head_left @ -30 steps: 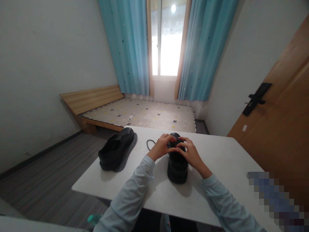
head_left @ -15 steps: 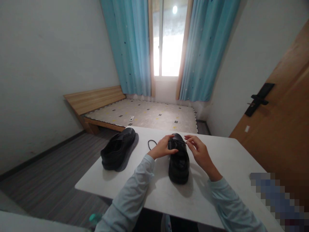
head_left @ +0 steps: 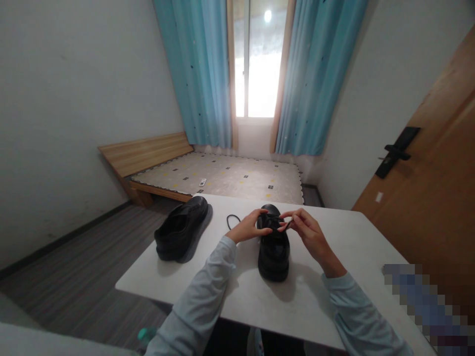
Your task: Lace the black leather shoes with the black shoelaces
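Observation:
A black shoe (head_left: 273, 257) stands on the white table (head_left: 252, 311), its toe pointing away from me. My left hand (head_left: 249, 226) grips the shoe's left side near the lacing, thumb and fingers curved around the upper. At the shoe's right side my right hand (head_left: 304, 228) pinches a black shoelace (head_left: 288, 225) between thumb and fingers. A loop of black lace (head_left: 233, 217) lies on the table left of my left hand. The second black shoe (head_left: 181, 227) lies further left on the table, its toe also away from me.
Beyond the table is a bed (head_left: 230, 173) with a patterned mattress and a small white object (head_left: 202, 182) on it. A wooden door (head_left: 426, 188) stands on the right. A green bottle cap (head_left: 143, 334) shows at the lower left.
My right hand has come slightly nearer to me, with the lace now pinched beside the shoe's tongue. My left hand stays on the shoe.

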`<state>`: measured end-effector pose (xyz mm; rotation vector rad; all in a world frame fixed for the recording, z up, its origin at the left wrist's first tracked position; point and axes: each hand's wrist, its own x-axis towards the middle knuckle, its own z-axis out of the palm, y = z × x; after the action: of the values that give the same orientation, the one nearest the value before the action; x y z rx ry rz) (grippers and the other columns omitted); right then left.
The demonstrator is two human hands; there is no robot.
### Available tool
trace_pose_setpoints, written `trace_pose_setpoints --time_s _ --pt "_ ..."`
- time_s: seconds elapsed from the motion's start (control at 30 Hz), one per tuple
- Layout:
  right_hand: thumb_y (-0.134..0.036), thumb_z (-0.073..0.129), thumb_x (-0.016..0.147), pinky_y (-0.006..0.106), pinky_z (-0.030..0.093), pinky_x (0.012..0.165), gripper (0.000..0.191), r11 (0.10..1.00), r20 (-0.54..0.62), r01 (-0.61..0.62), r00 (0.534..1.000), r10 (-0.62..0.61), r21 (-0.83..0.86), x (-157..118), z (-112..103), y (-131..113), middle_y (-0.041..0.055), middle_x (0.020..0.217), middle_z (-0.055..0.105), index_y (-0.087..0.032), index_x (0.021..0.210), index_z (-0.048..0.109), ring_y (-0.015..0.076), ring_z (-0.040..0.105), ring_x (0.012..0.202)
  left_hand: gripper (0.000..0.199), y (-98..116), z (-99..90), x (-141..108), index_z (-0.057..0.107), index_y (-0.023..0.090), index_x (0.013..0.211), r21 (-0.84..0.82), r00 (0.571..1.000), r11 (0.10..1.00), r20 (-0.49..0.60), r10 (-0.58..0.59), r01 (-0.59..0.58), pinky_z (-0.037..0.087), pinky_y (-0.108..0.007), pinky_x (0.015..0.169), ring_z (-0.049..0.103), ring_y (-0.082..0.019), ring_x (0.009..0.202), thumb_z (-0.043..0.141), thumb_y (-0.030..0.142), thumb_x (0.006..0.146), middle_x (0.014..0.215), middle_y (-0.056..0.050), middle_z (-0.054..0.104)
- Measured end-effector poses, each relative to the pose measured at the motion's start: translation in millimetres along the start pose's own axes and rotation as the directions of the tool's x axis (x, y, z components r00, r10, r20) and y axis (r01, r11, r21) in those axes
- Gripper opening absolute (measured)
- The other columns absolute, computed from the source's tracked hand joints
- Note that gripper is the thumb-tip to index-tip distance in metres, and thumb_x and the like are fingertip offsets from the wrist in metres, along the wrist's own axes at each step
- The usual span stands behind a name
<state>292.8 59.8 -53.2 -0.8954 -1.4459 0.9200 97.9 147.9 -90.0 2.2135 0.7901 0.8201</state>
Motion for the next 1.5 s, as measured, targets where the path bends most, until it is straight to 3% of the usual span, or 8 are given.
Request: trace_pose_setpoints --time_s 0.1,0.2,0.5,0.63,0.77,1.1,1.27,1.5 --pt "-0.043 0.046 0.09 0.041 0.049 0.089 0.026 0.998 0.013 -0.004 1.0 0.005 -0.068 0 0 -1 -0.0008 0.069 0.063 -0.02 0.091 0.058 0.0163 0.066 0.064 0.066 -1 0.4 0 0.046 0.016 0.126 0.011 1.0 1.0 -0.001 0.008 -0.008 0.038 -0.042 0.101 0.05 -0.026 0.117 0.068 0.044 0.071 0.127 -0.014 0.052" --pt "-0.044 0.046 0.089 0.04 0.049 0.087 0.026 0.989 0.003 -0.02 1.0 0.02 -0.15 -1 0 -3 -0.0034 0.06 0.059 -0.02 0.087 0.056 0.0157 0.065 0.058 0.065 -3 0.8 1 0.047 0.017 0.125 0.02 1.0 1.0 -0.004 0.017 -0.017 0.038 -0.041 0.101 0.05 -0.026 0.116 0.068 0.046 0.071 0.126 -0.013 0.053" --pt "-0.045 0.042 0.09 0.039 0.048 0.084 0.028 0.944 0.004 -0.071 0.997 0.076 -0.322 -1 -9 -2 -0.0055 0.053 0.055 -0.021 0.083 0.053 0.0167 0.065 0.055 0.063 -5 0.9 0 0.047 0.016 0.124 0.042 1.0 0.999 -0.004 0.014 -0.014 0.039 -0.041 0.1 0.051 -0.026 0.115 0.066 0.046 0.072 0.124 -0.013 0.053" --pt "-0.048 0.041 0.088 0.034 0.05 0.07 0.031 0.908 -0.014 -0.132 0.99 0.137 -0.399 -1 -15 -2 -0.0042 0.053 0.054 -0.02 0.08 0.053 0.0188 0.066 0.058 0.06 -5 0.9 0 0.047 0.017 0.123 0.052 0.999 0.998 -0.013 0.034 -0.033 0.039 -0.04 0.101 0.05 -0.025 0.116 0.066 0.043 0.073 0.125 -0.013 0.053" --pt "-0.048 0.041 0.086 0.029 0.049 0.055 0.031 0.896 -0.024 -0.181 0.982 0.188 -0.404 0 -20 -4 -0.0036 0.054 0.054 -0.02 0.077 0.051 0.018 0.064 0.056 0.06 -4 -0.1 0 0.047 0.016 0.123 0.08 0.999 0.996 -0.005 0.035 -0.035 0.039 -0.039 0.102 0.05 -0.025 0.117 0.066 0.042 0.073 0.125 -0.013 0.052" --pt "-0.046 0.044 0.081 0.028 0.049 0.047 0.03 0.889 -0.031 -0.262 0.962 0.27 -0.376 1 -22 3 -0.0018 0.061 0.06 -0.021 0.066 0.047 0.0128 0.057 0.044 0.059 -3 -0.5 0 0.048 0.017 0.122 0.134 0.999 0.99 -0.024 0.045 -0.041 0.041 -0.038 0.1 0.051 -0.024 0.115 0.066 0.044 0.073 0.123 -0.012 0.054" --pt "-0.046 0.047 0.083 0.032 0.05 0.062 0.028 0.929 -0.039 -0.2 0.98 0.197 -0.312 3 -27 5 -0.0031 0.048 0.057 -0.021 0.07 0.048 0.0183 0.065 0.055 0.059 -5 0.5 0 0.049 0.018 0.123 0.105 0.998 0.993 -0.034 0.057 -0.053 0.041 -0.038 0.101 0.051 -0.024 0.116 0.066 0.045 0.073 0.123 -0.012 0.054" --pt "-0.046 0.051 0.085 0.032 0.051 0.07 0.028 0.972 -0.086 -0.021 0.996 0.001 -0.232 2 -9 -3 0.0036 0.083 0.064 -0.019 0.078 0.054 0.0171 0.067 0.068 0.056 -5 -4.0 1 0.049 0.018 0.122 -0.054 1.0 0.998 -0.02 0.016 -0.018 0.041 -0.037 0.101 0.053 -0.022 0.116 0.066 0.042 0.075 0.125 -0.012 0.055"
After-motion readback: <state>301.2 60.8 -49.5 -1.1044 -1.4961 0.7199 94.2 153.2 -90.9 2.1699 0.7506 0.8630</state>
